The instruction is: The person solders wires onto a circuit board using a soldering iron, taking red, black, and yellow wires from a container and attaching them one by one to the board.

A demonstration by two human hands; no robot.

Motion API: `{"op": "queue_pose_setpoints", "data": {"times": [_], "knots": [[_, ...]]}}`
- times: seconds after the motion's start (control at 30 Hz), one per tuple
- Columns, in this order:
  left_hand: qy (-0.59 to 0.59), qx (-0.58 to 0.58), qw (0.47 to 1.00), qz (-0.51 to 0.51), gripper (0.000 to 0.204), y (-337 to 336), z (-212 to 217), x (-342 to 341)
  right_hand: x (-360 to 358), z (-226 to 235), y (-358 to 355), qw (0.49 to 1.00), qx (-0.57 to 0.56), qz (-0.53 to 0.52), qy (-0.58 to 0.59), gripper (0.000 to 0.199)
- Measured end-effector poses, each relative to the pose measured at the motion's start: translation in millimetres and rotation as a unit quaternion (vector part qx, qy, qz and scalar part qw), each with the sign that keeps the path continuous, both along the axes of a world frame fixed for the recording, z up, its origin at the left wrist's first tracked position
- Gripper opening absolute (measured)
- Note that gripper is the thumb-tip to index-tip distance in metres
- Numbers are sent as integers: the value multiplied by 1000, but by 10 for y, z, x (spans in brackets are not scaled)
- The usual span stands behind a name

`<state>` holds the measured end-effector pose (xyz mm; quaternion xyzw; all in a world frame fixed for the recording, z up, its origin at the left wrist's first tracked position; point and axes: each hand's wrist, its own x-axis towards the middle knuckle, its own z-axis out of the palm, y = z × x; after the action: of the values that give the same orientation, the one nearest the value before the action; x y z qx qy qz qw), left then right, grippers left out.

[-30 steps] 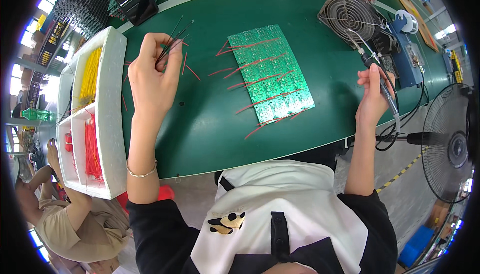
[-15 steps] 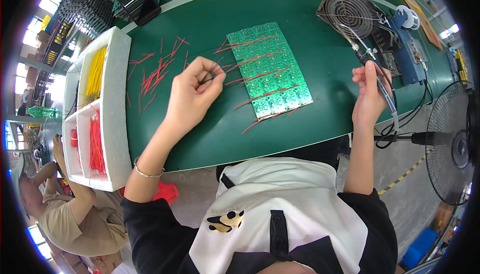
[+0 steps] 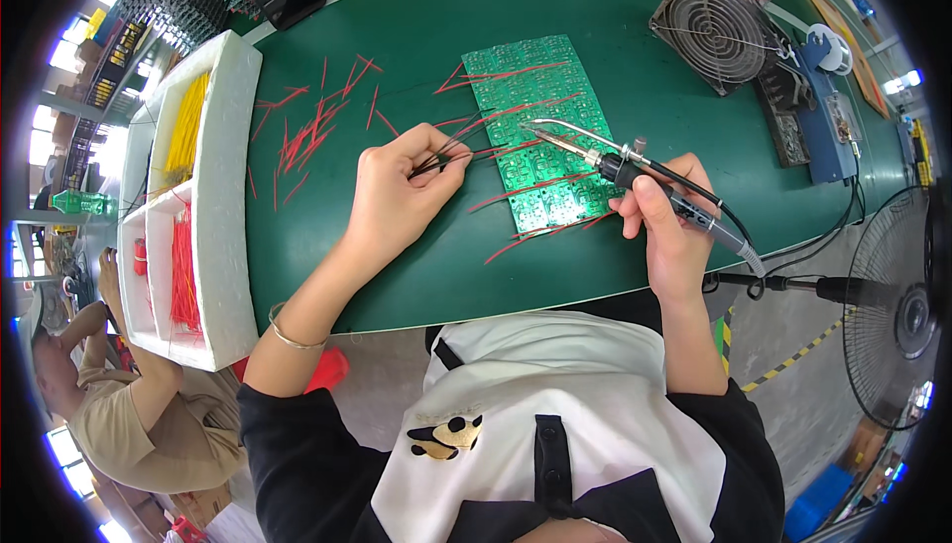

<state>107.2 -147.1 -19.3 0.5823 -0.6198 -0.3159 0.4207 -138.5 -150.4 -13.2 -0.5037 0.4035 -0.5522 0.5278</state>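
A green circuit board panel lies on the green bench top, with several red wires running across it and past its left edge. Over the middle of the panel, my right hand grips a soldering iron with a thin metal feed tube along it; the tip is at the board, though I cannot tell if it touches. At the panel's left edge my left hand pinches several thin black wires, whose ends reach toward the board. Loose red wires are scattered left of that hand.
A white foam box at the left holds yellow wires and red wires. At the back right stand a square fan and a blue soldering unit. Another person sits at the lower left.
My right hand has brought the soldering iron left from the bench's right side to above the board. My left hand has moved slightly right and down, still pinching the black wires.
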Motion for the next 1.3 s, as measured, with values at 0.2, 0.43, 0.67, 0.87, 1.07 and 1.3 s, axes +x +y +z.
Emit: {"op": "queue_pose_setpoints", "data": {"times": [0.2, 0.43, 0.67, 0.87, 1.07, 1.3], "knots": [[1, 3, 1000, 0, 5, -1, 3, -2, 22, 9, 11, 999, 4, 8, 35, 17], [16, -6, 1000, -4, 5, -5, -27, 18, 27, 18, 25, 999, -8, 14, 30, 19], [-12, -7, 1000, 5, 5, 2, -3, 16, 23, -4, 29, 1000, -18, 15, 18, 18], [-9, -10, 1000, 10, 5, -2, -15, 7, 35, 13, 33, 999, -24, 15, 35, 18], [-18, -10, 1000, 9, 5, 4, -1, 10, 38, 8, 41, 998, -23, 12, 53, 19], [-16, -11, 1000, 11, 6, 11, 5, 0, 5, -20, 30, 999, -35, 3, 12, 17]]}}
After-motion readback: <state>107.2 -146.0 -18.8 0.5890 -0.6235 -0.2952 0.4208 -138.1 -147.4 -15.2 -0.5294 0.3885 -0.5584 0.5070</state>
